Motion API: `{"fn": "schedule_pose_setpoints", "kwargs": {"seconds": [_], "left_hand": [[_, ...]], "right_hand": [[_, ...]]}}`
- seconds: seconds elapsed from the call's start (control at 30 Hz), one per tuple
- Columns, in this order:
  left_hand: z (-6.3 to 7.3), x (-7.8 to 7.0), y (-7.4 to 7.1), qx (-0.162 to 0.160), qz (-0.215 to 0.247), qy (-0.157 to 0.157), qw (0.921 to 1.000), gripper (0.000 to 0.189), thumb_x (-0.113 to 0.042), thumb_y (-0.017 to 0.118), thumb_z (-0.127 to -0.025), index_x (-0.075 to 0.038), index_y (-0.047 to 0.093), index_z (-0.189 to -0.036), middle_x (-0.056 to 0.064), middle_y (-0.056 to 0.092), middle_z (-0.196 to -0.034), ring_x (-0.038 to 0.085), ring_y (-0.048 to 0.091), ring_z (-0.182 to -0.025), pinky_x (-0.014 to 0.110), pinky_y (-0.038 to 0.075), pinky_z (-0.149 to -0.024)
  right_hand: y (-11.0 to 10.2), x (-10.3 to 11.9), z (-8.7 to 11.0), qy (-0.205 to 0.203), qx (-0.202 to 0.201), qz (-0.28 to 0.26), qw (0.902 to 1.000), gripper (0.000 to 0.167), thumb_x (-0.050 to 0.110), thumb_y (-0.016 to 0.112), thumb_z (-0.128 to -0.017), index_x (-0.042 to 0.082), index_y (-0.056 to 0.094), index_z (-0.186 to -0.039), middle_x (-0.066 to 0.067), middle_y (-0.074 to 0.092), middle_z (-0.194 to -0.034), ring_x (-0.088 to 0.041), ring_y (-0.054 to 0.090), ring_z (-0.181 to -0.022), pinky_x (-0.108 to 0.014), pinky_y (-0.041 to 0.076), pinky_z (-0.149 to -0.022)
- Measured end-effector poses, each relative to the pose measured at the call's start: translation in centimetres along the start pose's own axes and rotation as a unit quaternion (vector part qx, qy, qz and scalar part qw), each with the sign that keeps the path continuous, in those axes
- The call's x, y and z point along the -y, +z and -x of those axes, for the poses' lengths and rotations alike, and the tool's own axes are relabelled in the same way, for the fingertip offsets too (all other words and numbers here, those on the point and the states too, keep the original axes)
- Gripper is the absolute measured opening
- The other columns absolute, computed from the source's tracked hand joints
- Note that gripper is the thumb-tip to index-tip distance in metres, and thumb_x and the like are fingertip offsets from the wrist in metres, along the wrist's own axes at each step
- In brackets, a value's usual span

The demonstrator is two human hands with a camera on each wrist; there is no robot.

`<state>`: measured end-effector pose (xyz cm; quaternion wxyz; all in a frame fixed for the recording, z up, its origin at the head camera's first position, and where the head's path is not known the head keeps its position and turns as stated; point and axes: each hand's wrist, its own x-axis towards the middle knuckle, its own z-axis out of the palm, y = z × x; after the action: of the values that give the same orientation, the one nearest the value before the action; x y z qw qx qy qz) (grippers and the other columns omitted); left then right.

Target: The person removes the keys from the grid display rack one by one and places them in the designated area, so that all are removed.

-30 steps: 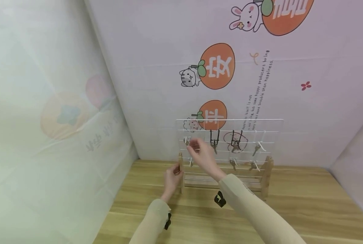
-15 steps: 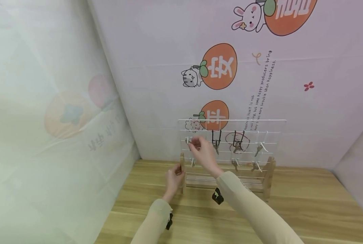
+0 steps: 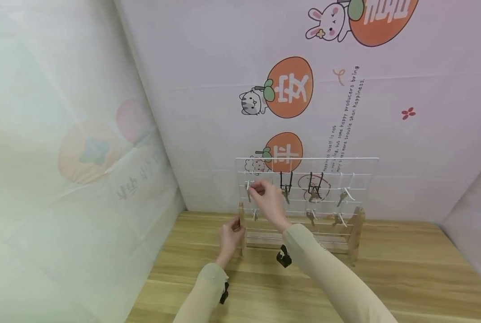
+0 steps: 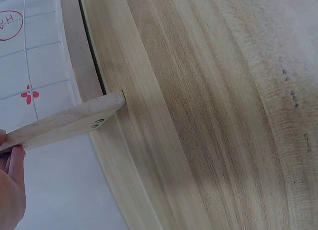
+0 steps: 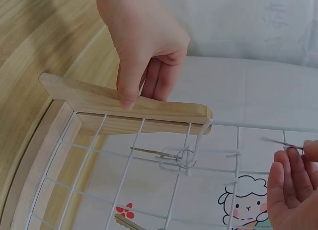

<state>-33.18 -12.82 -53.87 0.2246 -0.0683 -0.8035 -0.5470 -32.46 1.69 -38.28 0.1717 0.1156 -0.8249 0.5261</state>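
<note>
A white wire grid rack (image 3: 307,158) stands upright on wooden side posts. My left hand (image 3: 229,237) pinches its left wooden post (image 5: 164,110) between thumb and fingers; only part of that hand shows in the left wrist view. Up at the top left hook, the fingers of my right hand (image 3: 269,202) pinch a metal key (image 5: 280,142) near its ring end, while its blade points down along the grid. Just below, another key (image 5: 154,152) hangs by a ring on a white hook. The right wrist view cuts off part of my right hand (image 5: 293,190).
Several more keys hang on the rack, including one key (image 3: 315,194) on a black hook and one key (image 3: 342,197) on a white hook. The rack stands on a wood-grain table (image 3: 402,269), before a printed cloth backdrop (image 3: 208,134) with cloth sides.
My right hand has shifted slightly left and its thumb and fingers have come together at the key, which now hangs more plainly downward. The left hand stays on the post.
</note>
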Motion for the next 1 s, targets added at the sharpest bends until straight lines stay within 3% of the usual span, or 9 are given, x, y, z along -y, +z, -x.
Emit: {"fn": "schedule_pose_setpoints", "kwargs": {"seconds": [0.43,0.77,1.0], "left_hand": [[0.11,-0.1,-0.01,0.001,0.003,0.004,1.0,0.031,0.012,0.069,-0.08,0.015,0.066,-0.11,0.033,0.071,-0.102,0.04,0.074,-0.091,0.035,0.066,-0.077],[0.02,-0.24,0.13,-0.004,0.012,-0.007,0.9999,0.03,0.013,0.069,-0.08,0.015,0.067,-0.109,0.033,0.071,-0.102,0.041,0.074,-0.092,0.037,0.066,-0.078],[0.04,-0.23,0.12,-0.003,0.016,-0.002,0.9999,0.029,0.013,0.069,-0.079,0.016,0.067,-0.108,0.033,0.071,-0.102,0.041,0.074,-0.091,0.038,0.066,-0.077]], "right_hand": [[0.32,-0.32,-0.04,-0.023,-0.008,0.006,0.9997,0.009,0.013,0.066,-0.094,0.006,0.069,-0.099,-0.01,0.075,-0.093,-0.02,0.068,-0.08,-0.02,0.058,-0.069],[0.1,-0.33,0.12,-0.019,0.001,-0.007,0.9998,0.014,0.013,0.067,-0.094,0.004,0.066,-0.105,-0.011,0.075,-0.096,-0.022,0.07,-0.084,-0.034,0.063,-0.078],[-0.07,-0.03,0.37,-0.03,0.014,0.007,0.9994,0.02,0.011,0.067,-0.093,0.004,0.067,-0.112,-0.011,0.076,-0.097,-0.022,0.072,-0.085,-0.035,0.065,-0.078]]}}
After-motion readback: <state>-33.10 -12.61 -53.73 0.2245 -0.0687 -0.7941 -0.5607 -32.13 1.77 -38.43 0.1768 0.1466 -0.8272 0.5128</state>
